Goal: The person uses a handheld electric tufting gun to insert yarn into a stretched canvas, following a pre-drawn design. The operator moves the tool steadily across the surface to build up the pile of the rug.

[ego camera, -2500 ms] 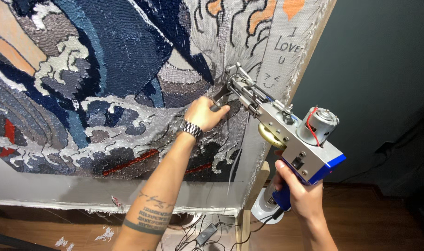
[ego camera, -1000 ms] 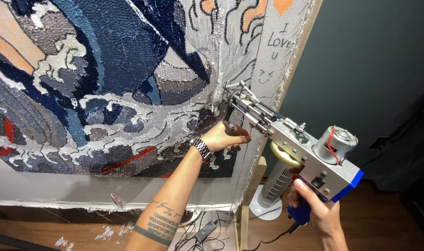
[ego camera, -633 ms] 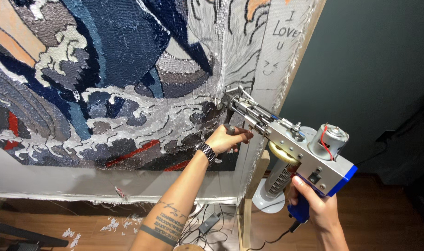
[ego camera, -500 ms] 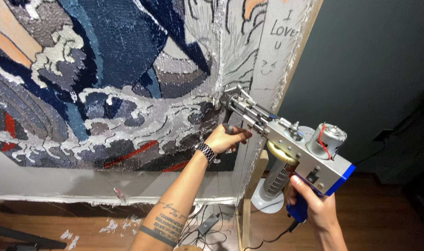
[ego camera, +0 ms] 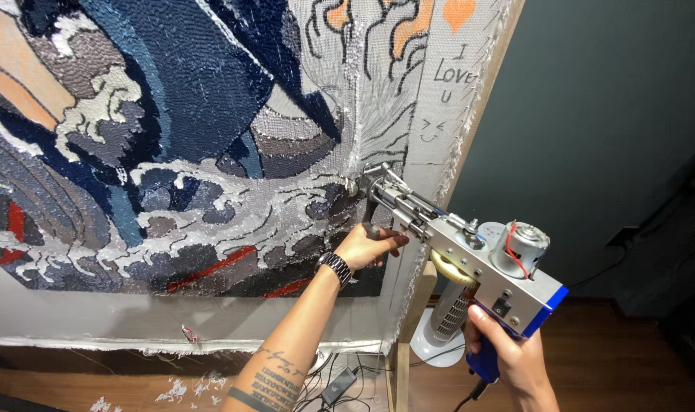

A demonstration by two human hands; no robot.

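Tufting gun (ego camera: 469,263): a grey metal body with a blue rear corner, a brass-coloured gear on its near side and a small motor with a red wire on top. It slants up and to the left, its needle tip pressed against the cloth near the frame's right edge.
Left hand (ego camera: 366,246): fingers curled tight round the gun's front grip, just below the needle rods, knuckles close to the cloth. The forearm rises from the bottom of the view, tattooed, with a dark wristband (ego camera: 335,267) at the wrist.
Right hand (ego camera: 511,358): clamped on the blue rear handle under the gun's body, low at the right, wrist bent upward; a cord hangs from the handle's base.
Cloth (ego camera: 210,152): stretched upright, tufted with blue, grey and white wave shapes, with red streaks lower down and orange patches at the top; bare grey margin at the right and bottom.
Frame (ego camera: 477,122): a wooden post running along the cloth's right edge.
Floor (ego camera: 614,358): dark wood; a white tower fan (ego camera: 439,336) stands behind the post, and yarn scraps lie at the lower left.
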